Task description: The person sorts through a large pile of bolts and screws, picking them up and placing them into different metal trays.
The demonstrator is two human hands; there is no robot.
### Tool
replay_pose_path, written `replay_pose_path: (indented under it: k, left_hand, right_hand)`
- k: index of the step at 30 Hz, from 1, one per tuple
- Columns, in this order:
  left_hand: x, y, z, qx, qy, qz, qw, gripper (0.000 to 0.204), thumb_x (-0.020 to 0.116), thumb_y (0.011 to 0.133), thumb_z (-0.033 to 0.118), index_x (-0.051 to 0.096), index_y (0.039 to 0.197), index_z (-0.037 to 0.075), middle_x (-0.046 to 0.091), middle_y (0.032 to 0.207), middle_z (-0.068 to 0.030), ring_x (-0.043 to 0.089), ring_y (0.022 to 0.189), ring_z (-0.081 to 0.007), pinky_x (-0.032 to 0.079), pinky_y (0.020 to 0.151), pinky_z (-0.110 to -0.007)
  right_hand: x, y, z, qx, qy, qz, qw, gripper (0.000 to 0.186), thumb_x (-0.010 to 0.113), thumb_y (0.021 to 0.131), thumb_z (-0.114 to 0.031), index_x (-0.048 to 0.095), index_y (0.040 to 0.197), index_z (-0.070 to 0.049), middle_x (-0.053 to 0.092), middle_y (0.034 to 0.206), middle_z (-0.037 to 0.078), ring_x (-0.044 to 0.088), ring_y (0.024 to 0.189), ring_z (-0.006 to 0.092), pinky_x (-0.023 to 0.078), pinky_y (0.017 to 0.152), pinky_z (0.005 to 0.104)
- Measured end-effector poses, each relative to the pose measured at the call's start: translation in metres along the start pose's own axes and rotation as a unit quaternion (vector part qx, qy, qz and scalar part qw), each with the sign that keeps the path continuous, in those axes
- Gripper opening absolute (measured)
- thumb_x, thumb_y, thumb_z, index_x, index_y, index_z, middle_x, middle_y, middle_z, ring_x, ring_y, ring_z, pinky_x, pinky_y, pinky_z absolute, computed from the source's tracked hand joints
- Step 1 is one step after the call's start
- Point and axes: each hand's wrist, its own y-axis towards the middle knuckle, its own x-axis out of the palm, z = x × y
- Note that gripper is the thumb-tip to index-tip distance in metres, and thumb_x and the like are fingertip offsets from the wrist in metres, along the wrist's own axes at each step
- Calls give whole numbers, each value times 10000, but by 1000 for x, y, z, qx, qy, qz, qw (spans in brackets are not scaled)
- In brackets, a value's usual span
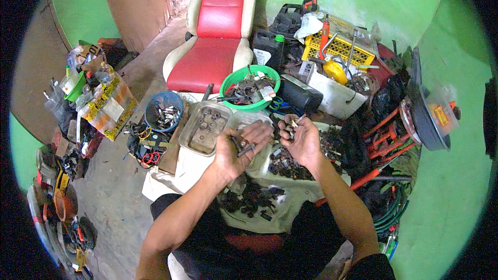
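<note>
My left hand (225,156) is palm up with its fingers stretched out, and a few metal bolts (246,149) lie across the palm. Beside it, my right hand (307,148) is cupped, its bent fingers round several small metal parts (290,124) whose exact kind is hard to make out. Both hands hover over a pale tray (270,177) heaped with dark bolts, nuts and other small hardware. Left of my left hand stands a clear rectangular container (201,144) with several rings or nuts on its bottom. Another clear container is partly hidden behind that hand.
A green basin (226,89) of mixed parts and a blue bowl (150,110) of small cylindrical pieces stand beyond. Behind them is a red and white car seat (202,65). Dark parts (251,197) lie nearer me. Right are a yellow crate (340,47) and an orange-red metal stand (385,148).
</note>
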Motion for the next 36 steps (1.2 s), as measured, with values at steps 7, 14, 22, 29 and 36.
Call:
replay_pose_path:
  k: [7, 14, 22, 29, 36]
  left_hand:
    - [-9, -3, 23, 43, 1, -32, 999, 607, 327, 762, 230, 351, 1264, -110, 411, 1312, -247, 397, 1241, -329, 291, 1081, -412]
    - [-9, -5, 30, 53, -38, -103, 993, 660, 359, 722, 233, 332, 1300, -85, 366, 1363, -217, 344, 1279, -333, 240, 1106, -406]
    - [0, -13, 32, 49, -66, -120, 989, 690, 404, 692, 202, 315, 1318, -73, 358, 1372, -209, 332, 1289, -316, 234, 1107, -398]
    - [5, -5, 13, 11, -12, -89, 996, 605, 362, 740, 196, 389, 1301, -27, 444, 1324, -156, 436, 1200, -266, 295, 1054, -371]
    - [8, 11, -17, -14, 14, -119, 993, 623, 326, 743, 232, 378, 1310, -21, 411, 1357, -129, 437, 1187, -252, 309, 1032, -369]
  right_hand:
    - [-20, 58, 62, 192, -89, 106, 972, 119, 396, 862, -159, 442, 848, -50, 516, 825, 97, 434, 654, 183, 408, 648, 355]
    - [-32, 98, 94, 137, -72, 121, 981, 335, 331, 897, -201, 472, 1172, -72, 537, 911, 117, 543, 790, 253, 476, 692, 414]
    - [20, 25, 40, -193, -392, 117, 892, 258, 464, 869, -93, 515, 1108, -12, 551, 962, 109, 555, 765, 164, 447, 673, 319]
    - [57, -42, 26, -430, -616, -25, 659, 304, 575, 834, -99, 559, 1127, -23, 545, 1016, 183, 568, 885, 316, 469, 769, 360]
    - [44, -42, 24, -390, -642, -69, 656, 258, 609, 800, -72, 621, 1056, -46, 568, 1021, 169, 562, 936, 338, 464, 802, 386]
